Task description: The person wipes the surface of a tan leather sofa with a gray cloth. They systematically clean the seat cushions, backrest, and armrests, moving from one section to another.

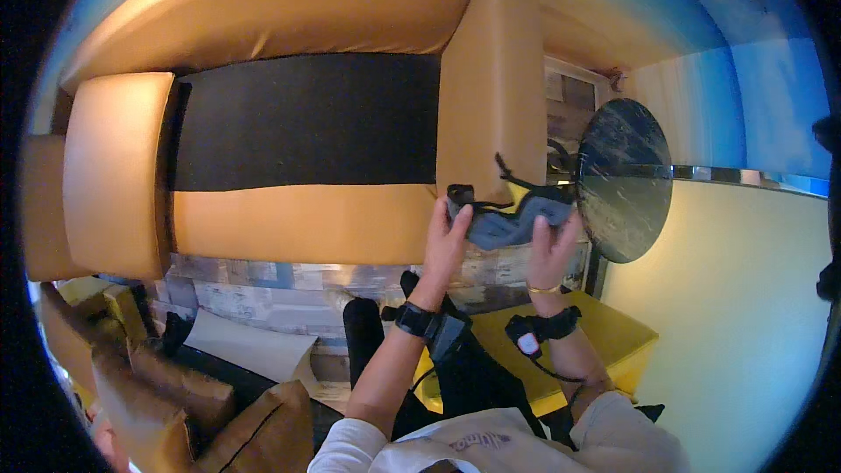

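My left hand (449, 236) grips one end of a grey-blue fabric piece (502, 226) with black edging and a yellow inner part, its thumb on the near face. At the other end, my right hand (552, 243) holds the same cloth, thumb on the front and fingers partly hidden behind it. A black cord (504, 167) sticks up from the top edge. The piece hangs in the air in front of the tan sofa arm (489, 98), stretched between both hands. What kind of article it is cannot be made out.
A tan sofa with a black seat panel (309, 121) lies ahead. To the right stands a round dark marble-patterned tabletop (624, 197). A yellow box-shaped seat (591, 335) is below my right forearm. Brown cushions (263, 427) and a curved white sheet (250, 341) lie lower left.
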